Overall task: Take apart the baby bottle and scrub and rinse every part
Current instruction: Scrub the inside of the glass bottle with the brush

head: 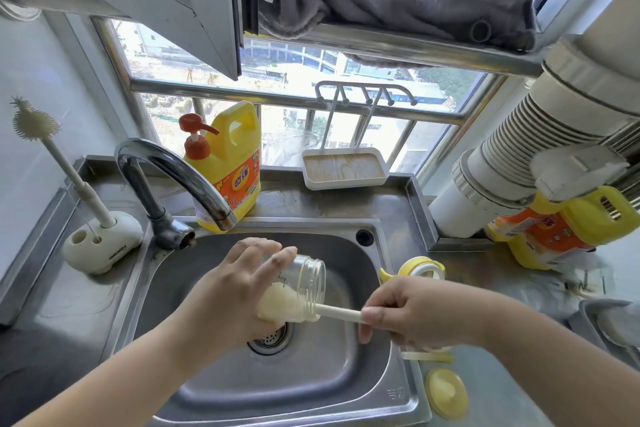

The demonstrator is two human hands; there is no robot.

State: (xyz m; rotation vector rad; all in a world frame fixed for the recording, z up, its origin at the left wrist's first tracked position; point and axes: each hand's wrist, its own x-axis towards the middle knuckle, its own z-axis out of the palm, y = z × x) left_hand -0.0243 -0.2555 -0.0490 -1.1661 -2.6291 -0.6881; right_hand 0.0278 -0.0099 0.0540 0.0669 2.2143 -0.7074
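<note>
Our left hand (228,291) grips the bottle (299,282) tilted over the sink (346,374) so suds drain. Right hand (412,312) pinches the brush (337,313) handle, scrubbing inside.

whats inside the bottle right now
The brush head fills the lower part of the bottle, its handle sticking out toward the right hand. The left hand covers the bottle's base, so that end can't be seen.

The tap (173,180) arches over the sink's (346,374) back left corner, just beyond the left hand (239,291). The basin's front and right lie open. On the counter (512,388) right of it, a collar (420,267), strip (427,356) and cap (446,392) crowd the rim.
</note>
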